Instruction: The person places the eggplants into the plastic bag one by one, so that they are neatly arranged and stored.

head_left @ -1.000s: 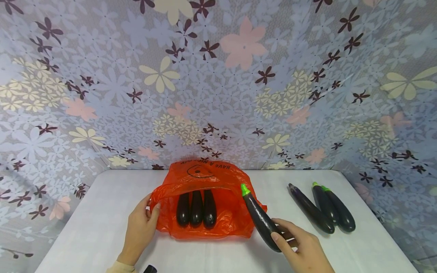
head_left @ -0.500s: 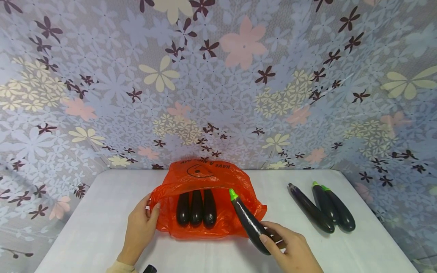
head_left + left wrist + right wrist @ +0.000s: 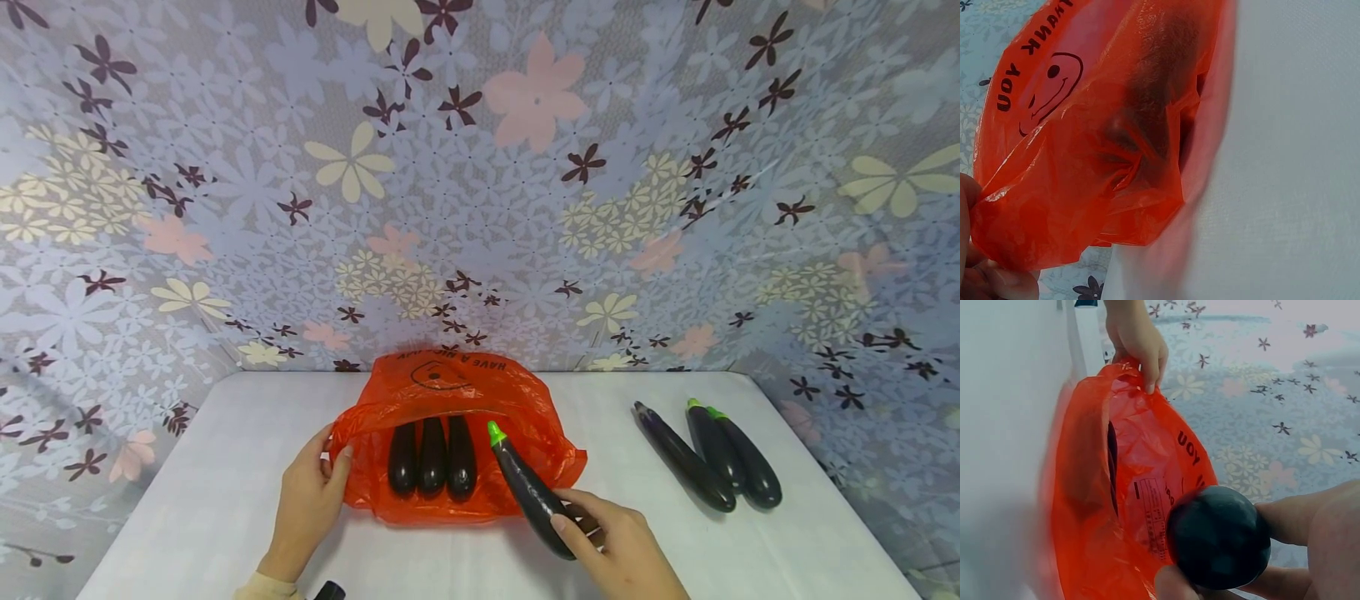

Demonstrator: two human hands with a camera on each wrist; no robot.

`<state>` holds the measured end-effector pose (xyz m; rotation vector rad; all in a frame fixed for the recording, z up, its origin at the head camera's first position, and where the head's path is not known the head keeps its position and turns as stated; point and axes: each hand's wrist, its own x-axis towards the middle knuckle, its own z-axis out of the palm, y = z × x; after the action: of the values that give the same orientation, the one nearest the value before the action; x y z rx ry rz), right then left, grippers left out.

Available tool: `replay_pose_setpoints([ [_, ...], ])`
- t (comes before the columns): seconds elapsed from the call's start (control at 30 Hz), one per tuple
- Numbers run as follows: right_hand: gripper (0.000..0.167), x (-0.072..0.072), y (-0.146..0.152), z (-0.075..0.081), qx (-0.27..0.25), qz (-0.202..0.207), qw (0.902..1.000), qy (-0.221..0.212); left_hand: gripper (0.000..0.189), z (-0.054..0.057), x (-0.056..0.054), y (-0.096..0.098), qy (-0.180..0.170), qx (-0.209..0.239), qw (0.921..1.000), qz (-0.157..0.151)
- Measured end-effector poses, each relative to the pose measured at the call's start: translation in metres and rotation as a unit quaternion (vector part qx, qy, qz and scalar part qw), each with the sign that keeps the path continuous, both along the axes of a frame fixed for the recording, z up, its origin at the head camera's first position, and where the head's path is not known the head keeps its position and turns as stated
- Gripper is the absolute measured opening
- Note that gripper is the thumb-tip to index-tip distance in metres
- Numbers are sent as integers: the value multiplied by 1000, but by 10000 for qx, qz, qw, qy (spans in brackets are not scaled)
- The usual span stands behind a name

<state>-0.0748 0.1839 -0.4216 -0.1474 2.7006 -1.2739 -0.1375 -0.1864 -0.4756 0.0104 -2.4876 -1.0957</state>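
A red plastic bag (image 3: 510, 400) with a printed smiling face lies on the white table, its mouth facing me. Inside it, three dark eggplants (image 3: 431, 458) lie side by side. My left hand (image 3: 311, 500) pinches the left edge of the bag's mouth between thumb and fingers. With my right hand (image 3: 611, 533) I grip another eggplant (image 3: 532, 496) by its thick end. Its green stem end points away from me, in front of the bag's opening at the right. The right wrist view shows the rounded end of this eggplant (image 3: 1219, 537) close up.
On the right of the table (image 3: 810, 550) lie three more eggplants (image 3: 686, 458), two of them touching. Part of a small black object (image 3: 330, 591) shows at the bottom edge. A flower-patterned cloth (image 3: 480, 208) rises behind the table and on both sides.
My right hand has moved left with the eggplant, bringing its green stem end from the bag's right edge to the opening. The left hand and the bag stay as they were.
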Motion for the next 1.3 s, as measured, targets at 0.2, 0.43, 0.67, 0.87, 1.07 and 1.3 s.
replay_pose_setpoints([
  [0.2, 47, -4, -6, -5, -10, 20, 10000, 73, 41, 0, 0, 1, -30, 23, 10000, -6],
  [0.43, 45, -6, -10, -7, 93, 81, 9997, 224, 41, -1, 0, 2, 11, 31, 10000, -30],
  [0.67, 43, -10, -20, -6, 176, -93, 9995, 247, 41, 0, 0, 2, 11, 59, 10000, -11],
  [0.87, 45, -13, -27, -2, -57, -164, 9998, 96, 40, 2, 2, 3, 46, 88, 9999, -32],
  [1.07, 42, -17, -36, 2, -69, -28, 9994, 347, 40, 2, 2, 2, 42, 90, 9999, -52],
  [1.3, 42, -22, -46, 6, 180, -61, 9977, 654, 40, 2, 1, 1, 8, 71, 10000, -31],
])
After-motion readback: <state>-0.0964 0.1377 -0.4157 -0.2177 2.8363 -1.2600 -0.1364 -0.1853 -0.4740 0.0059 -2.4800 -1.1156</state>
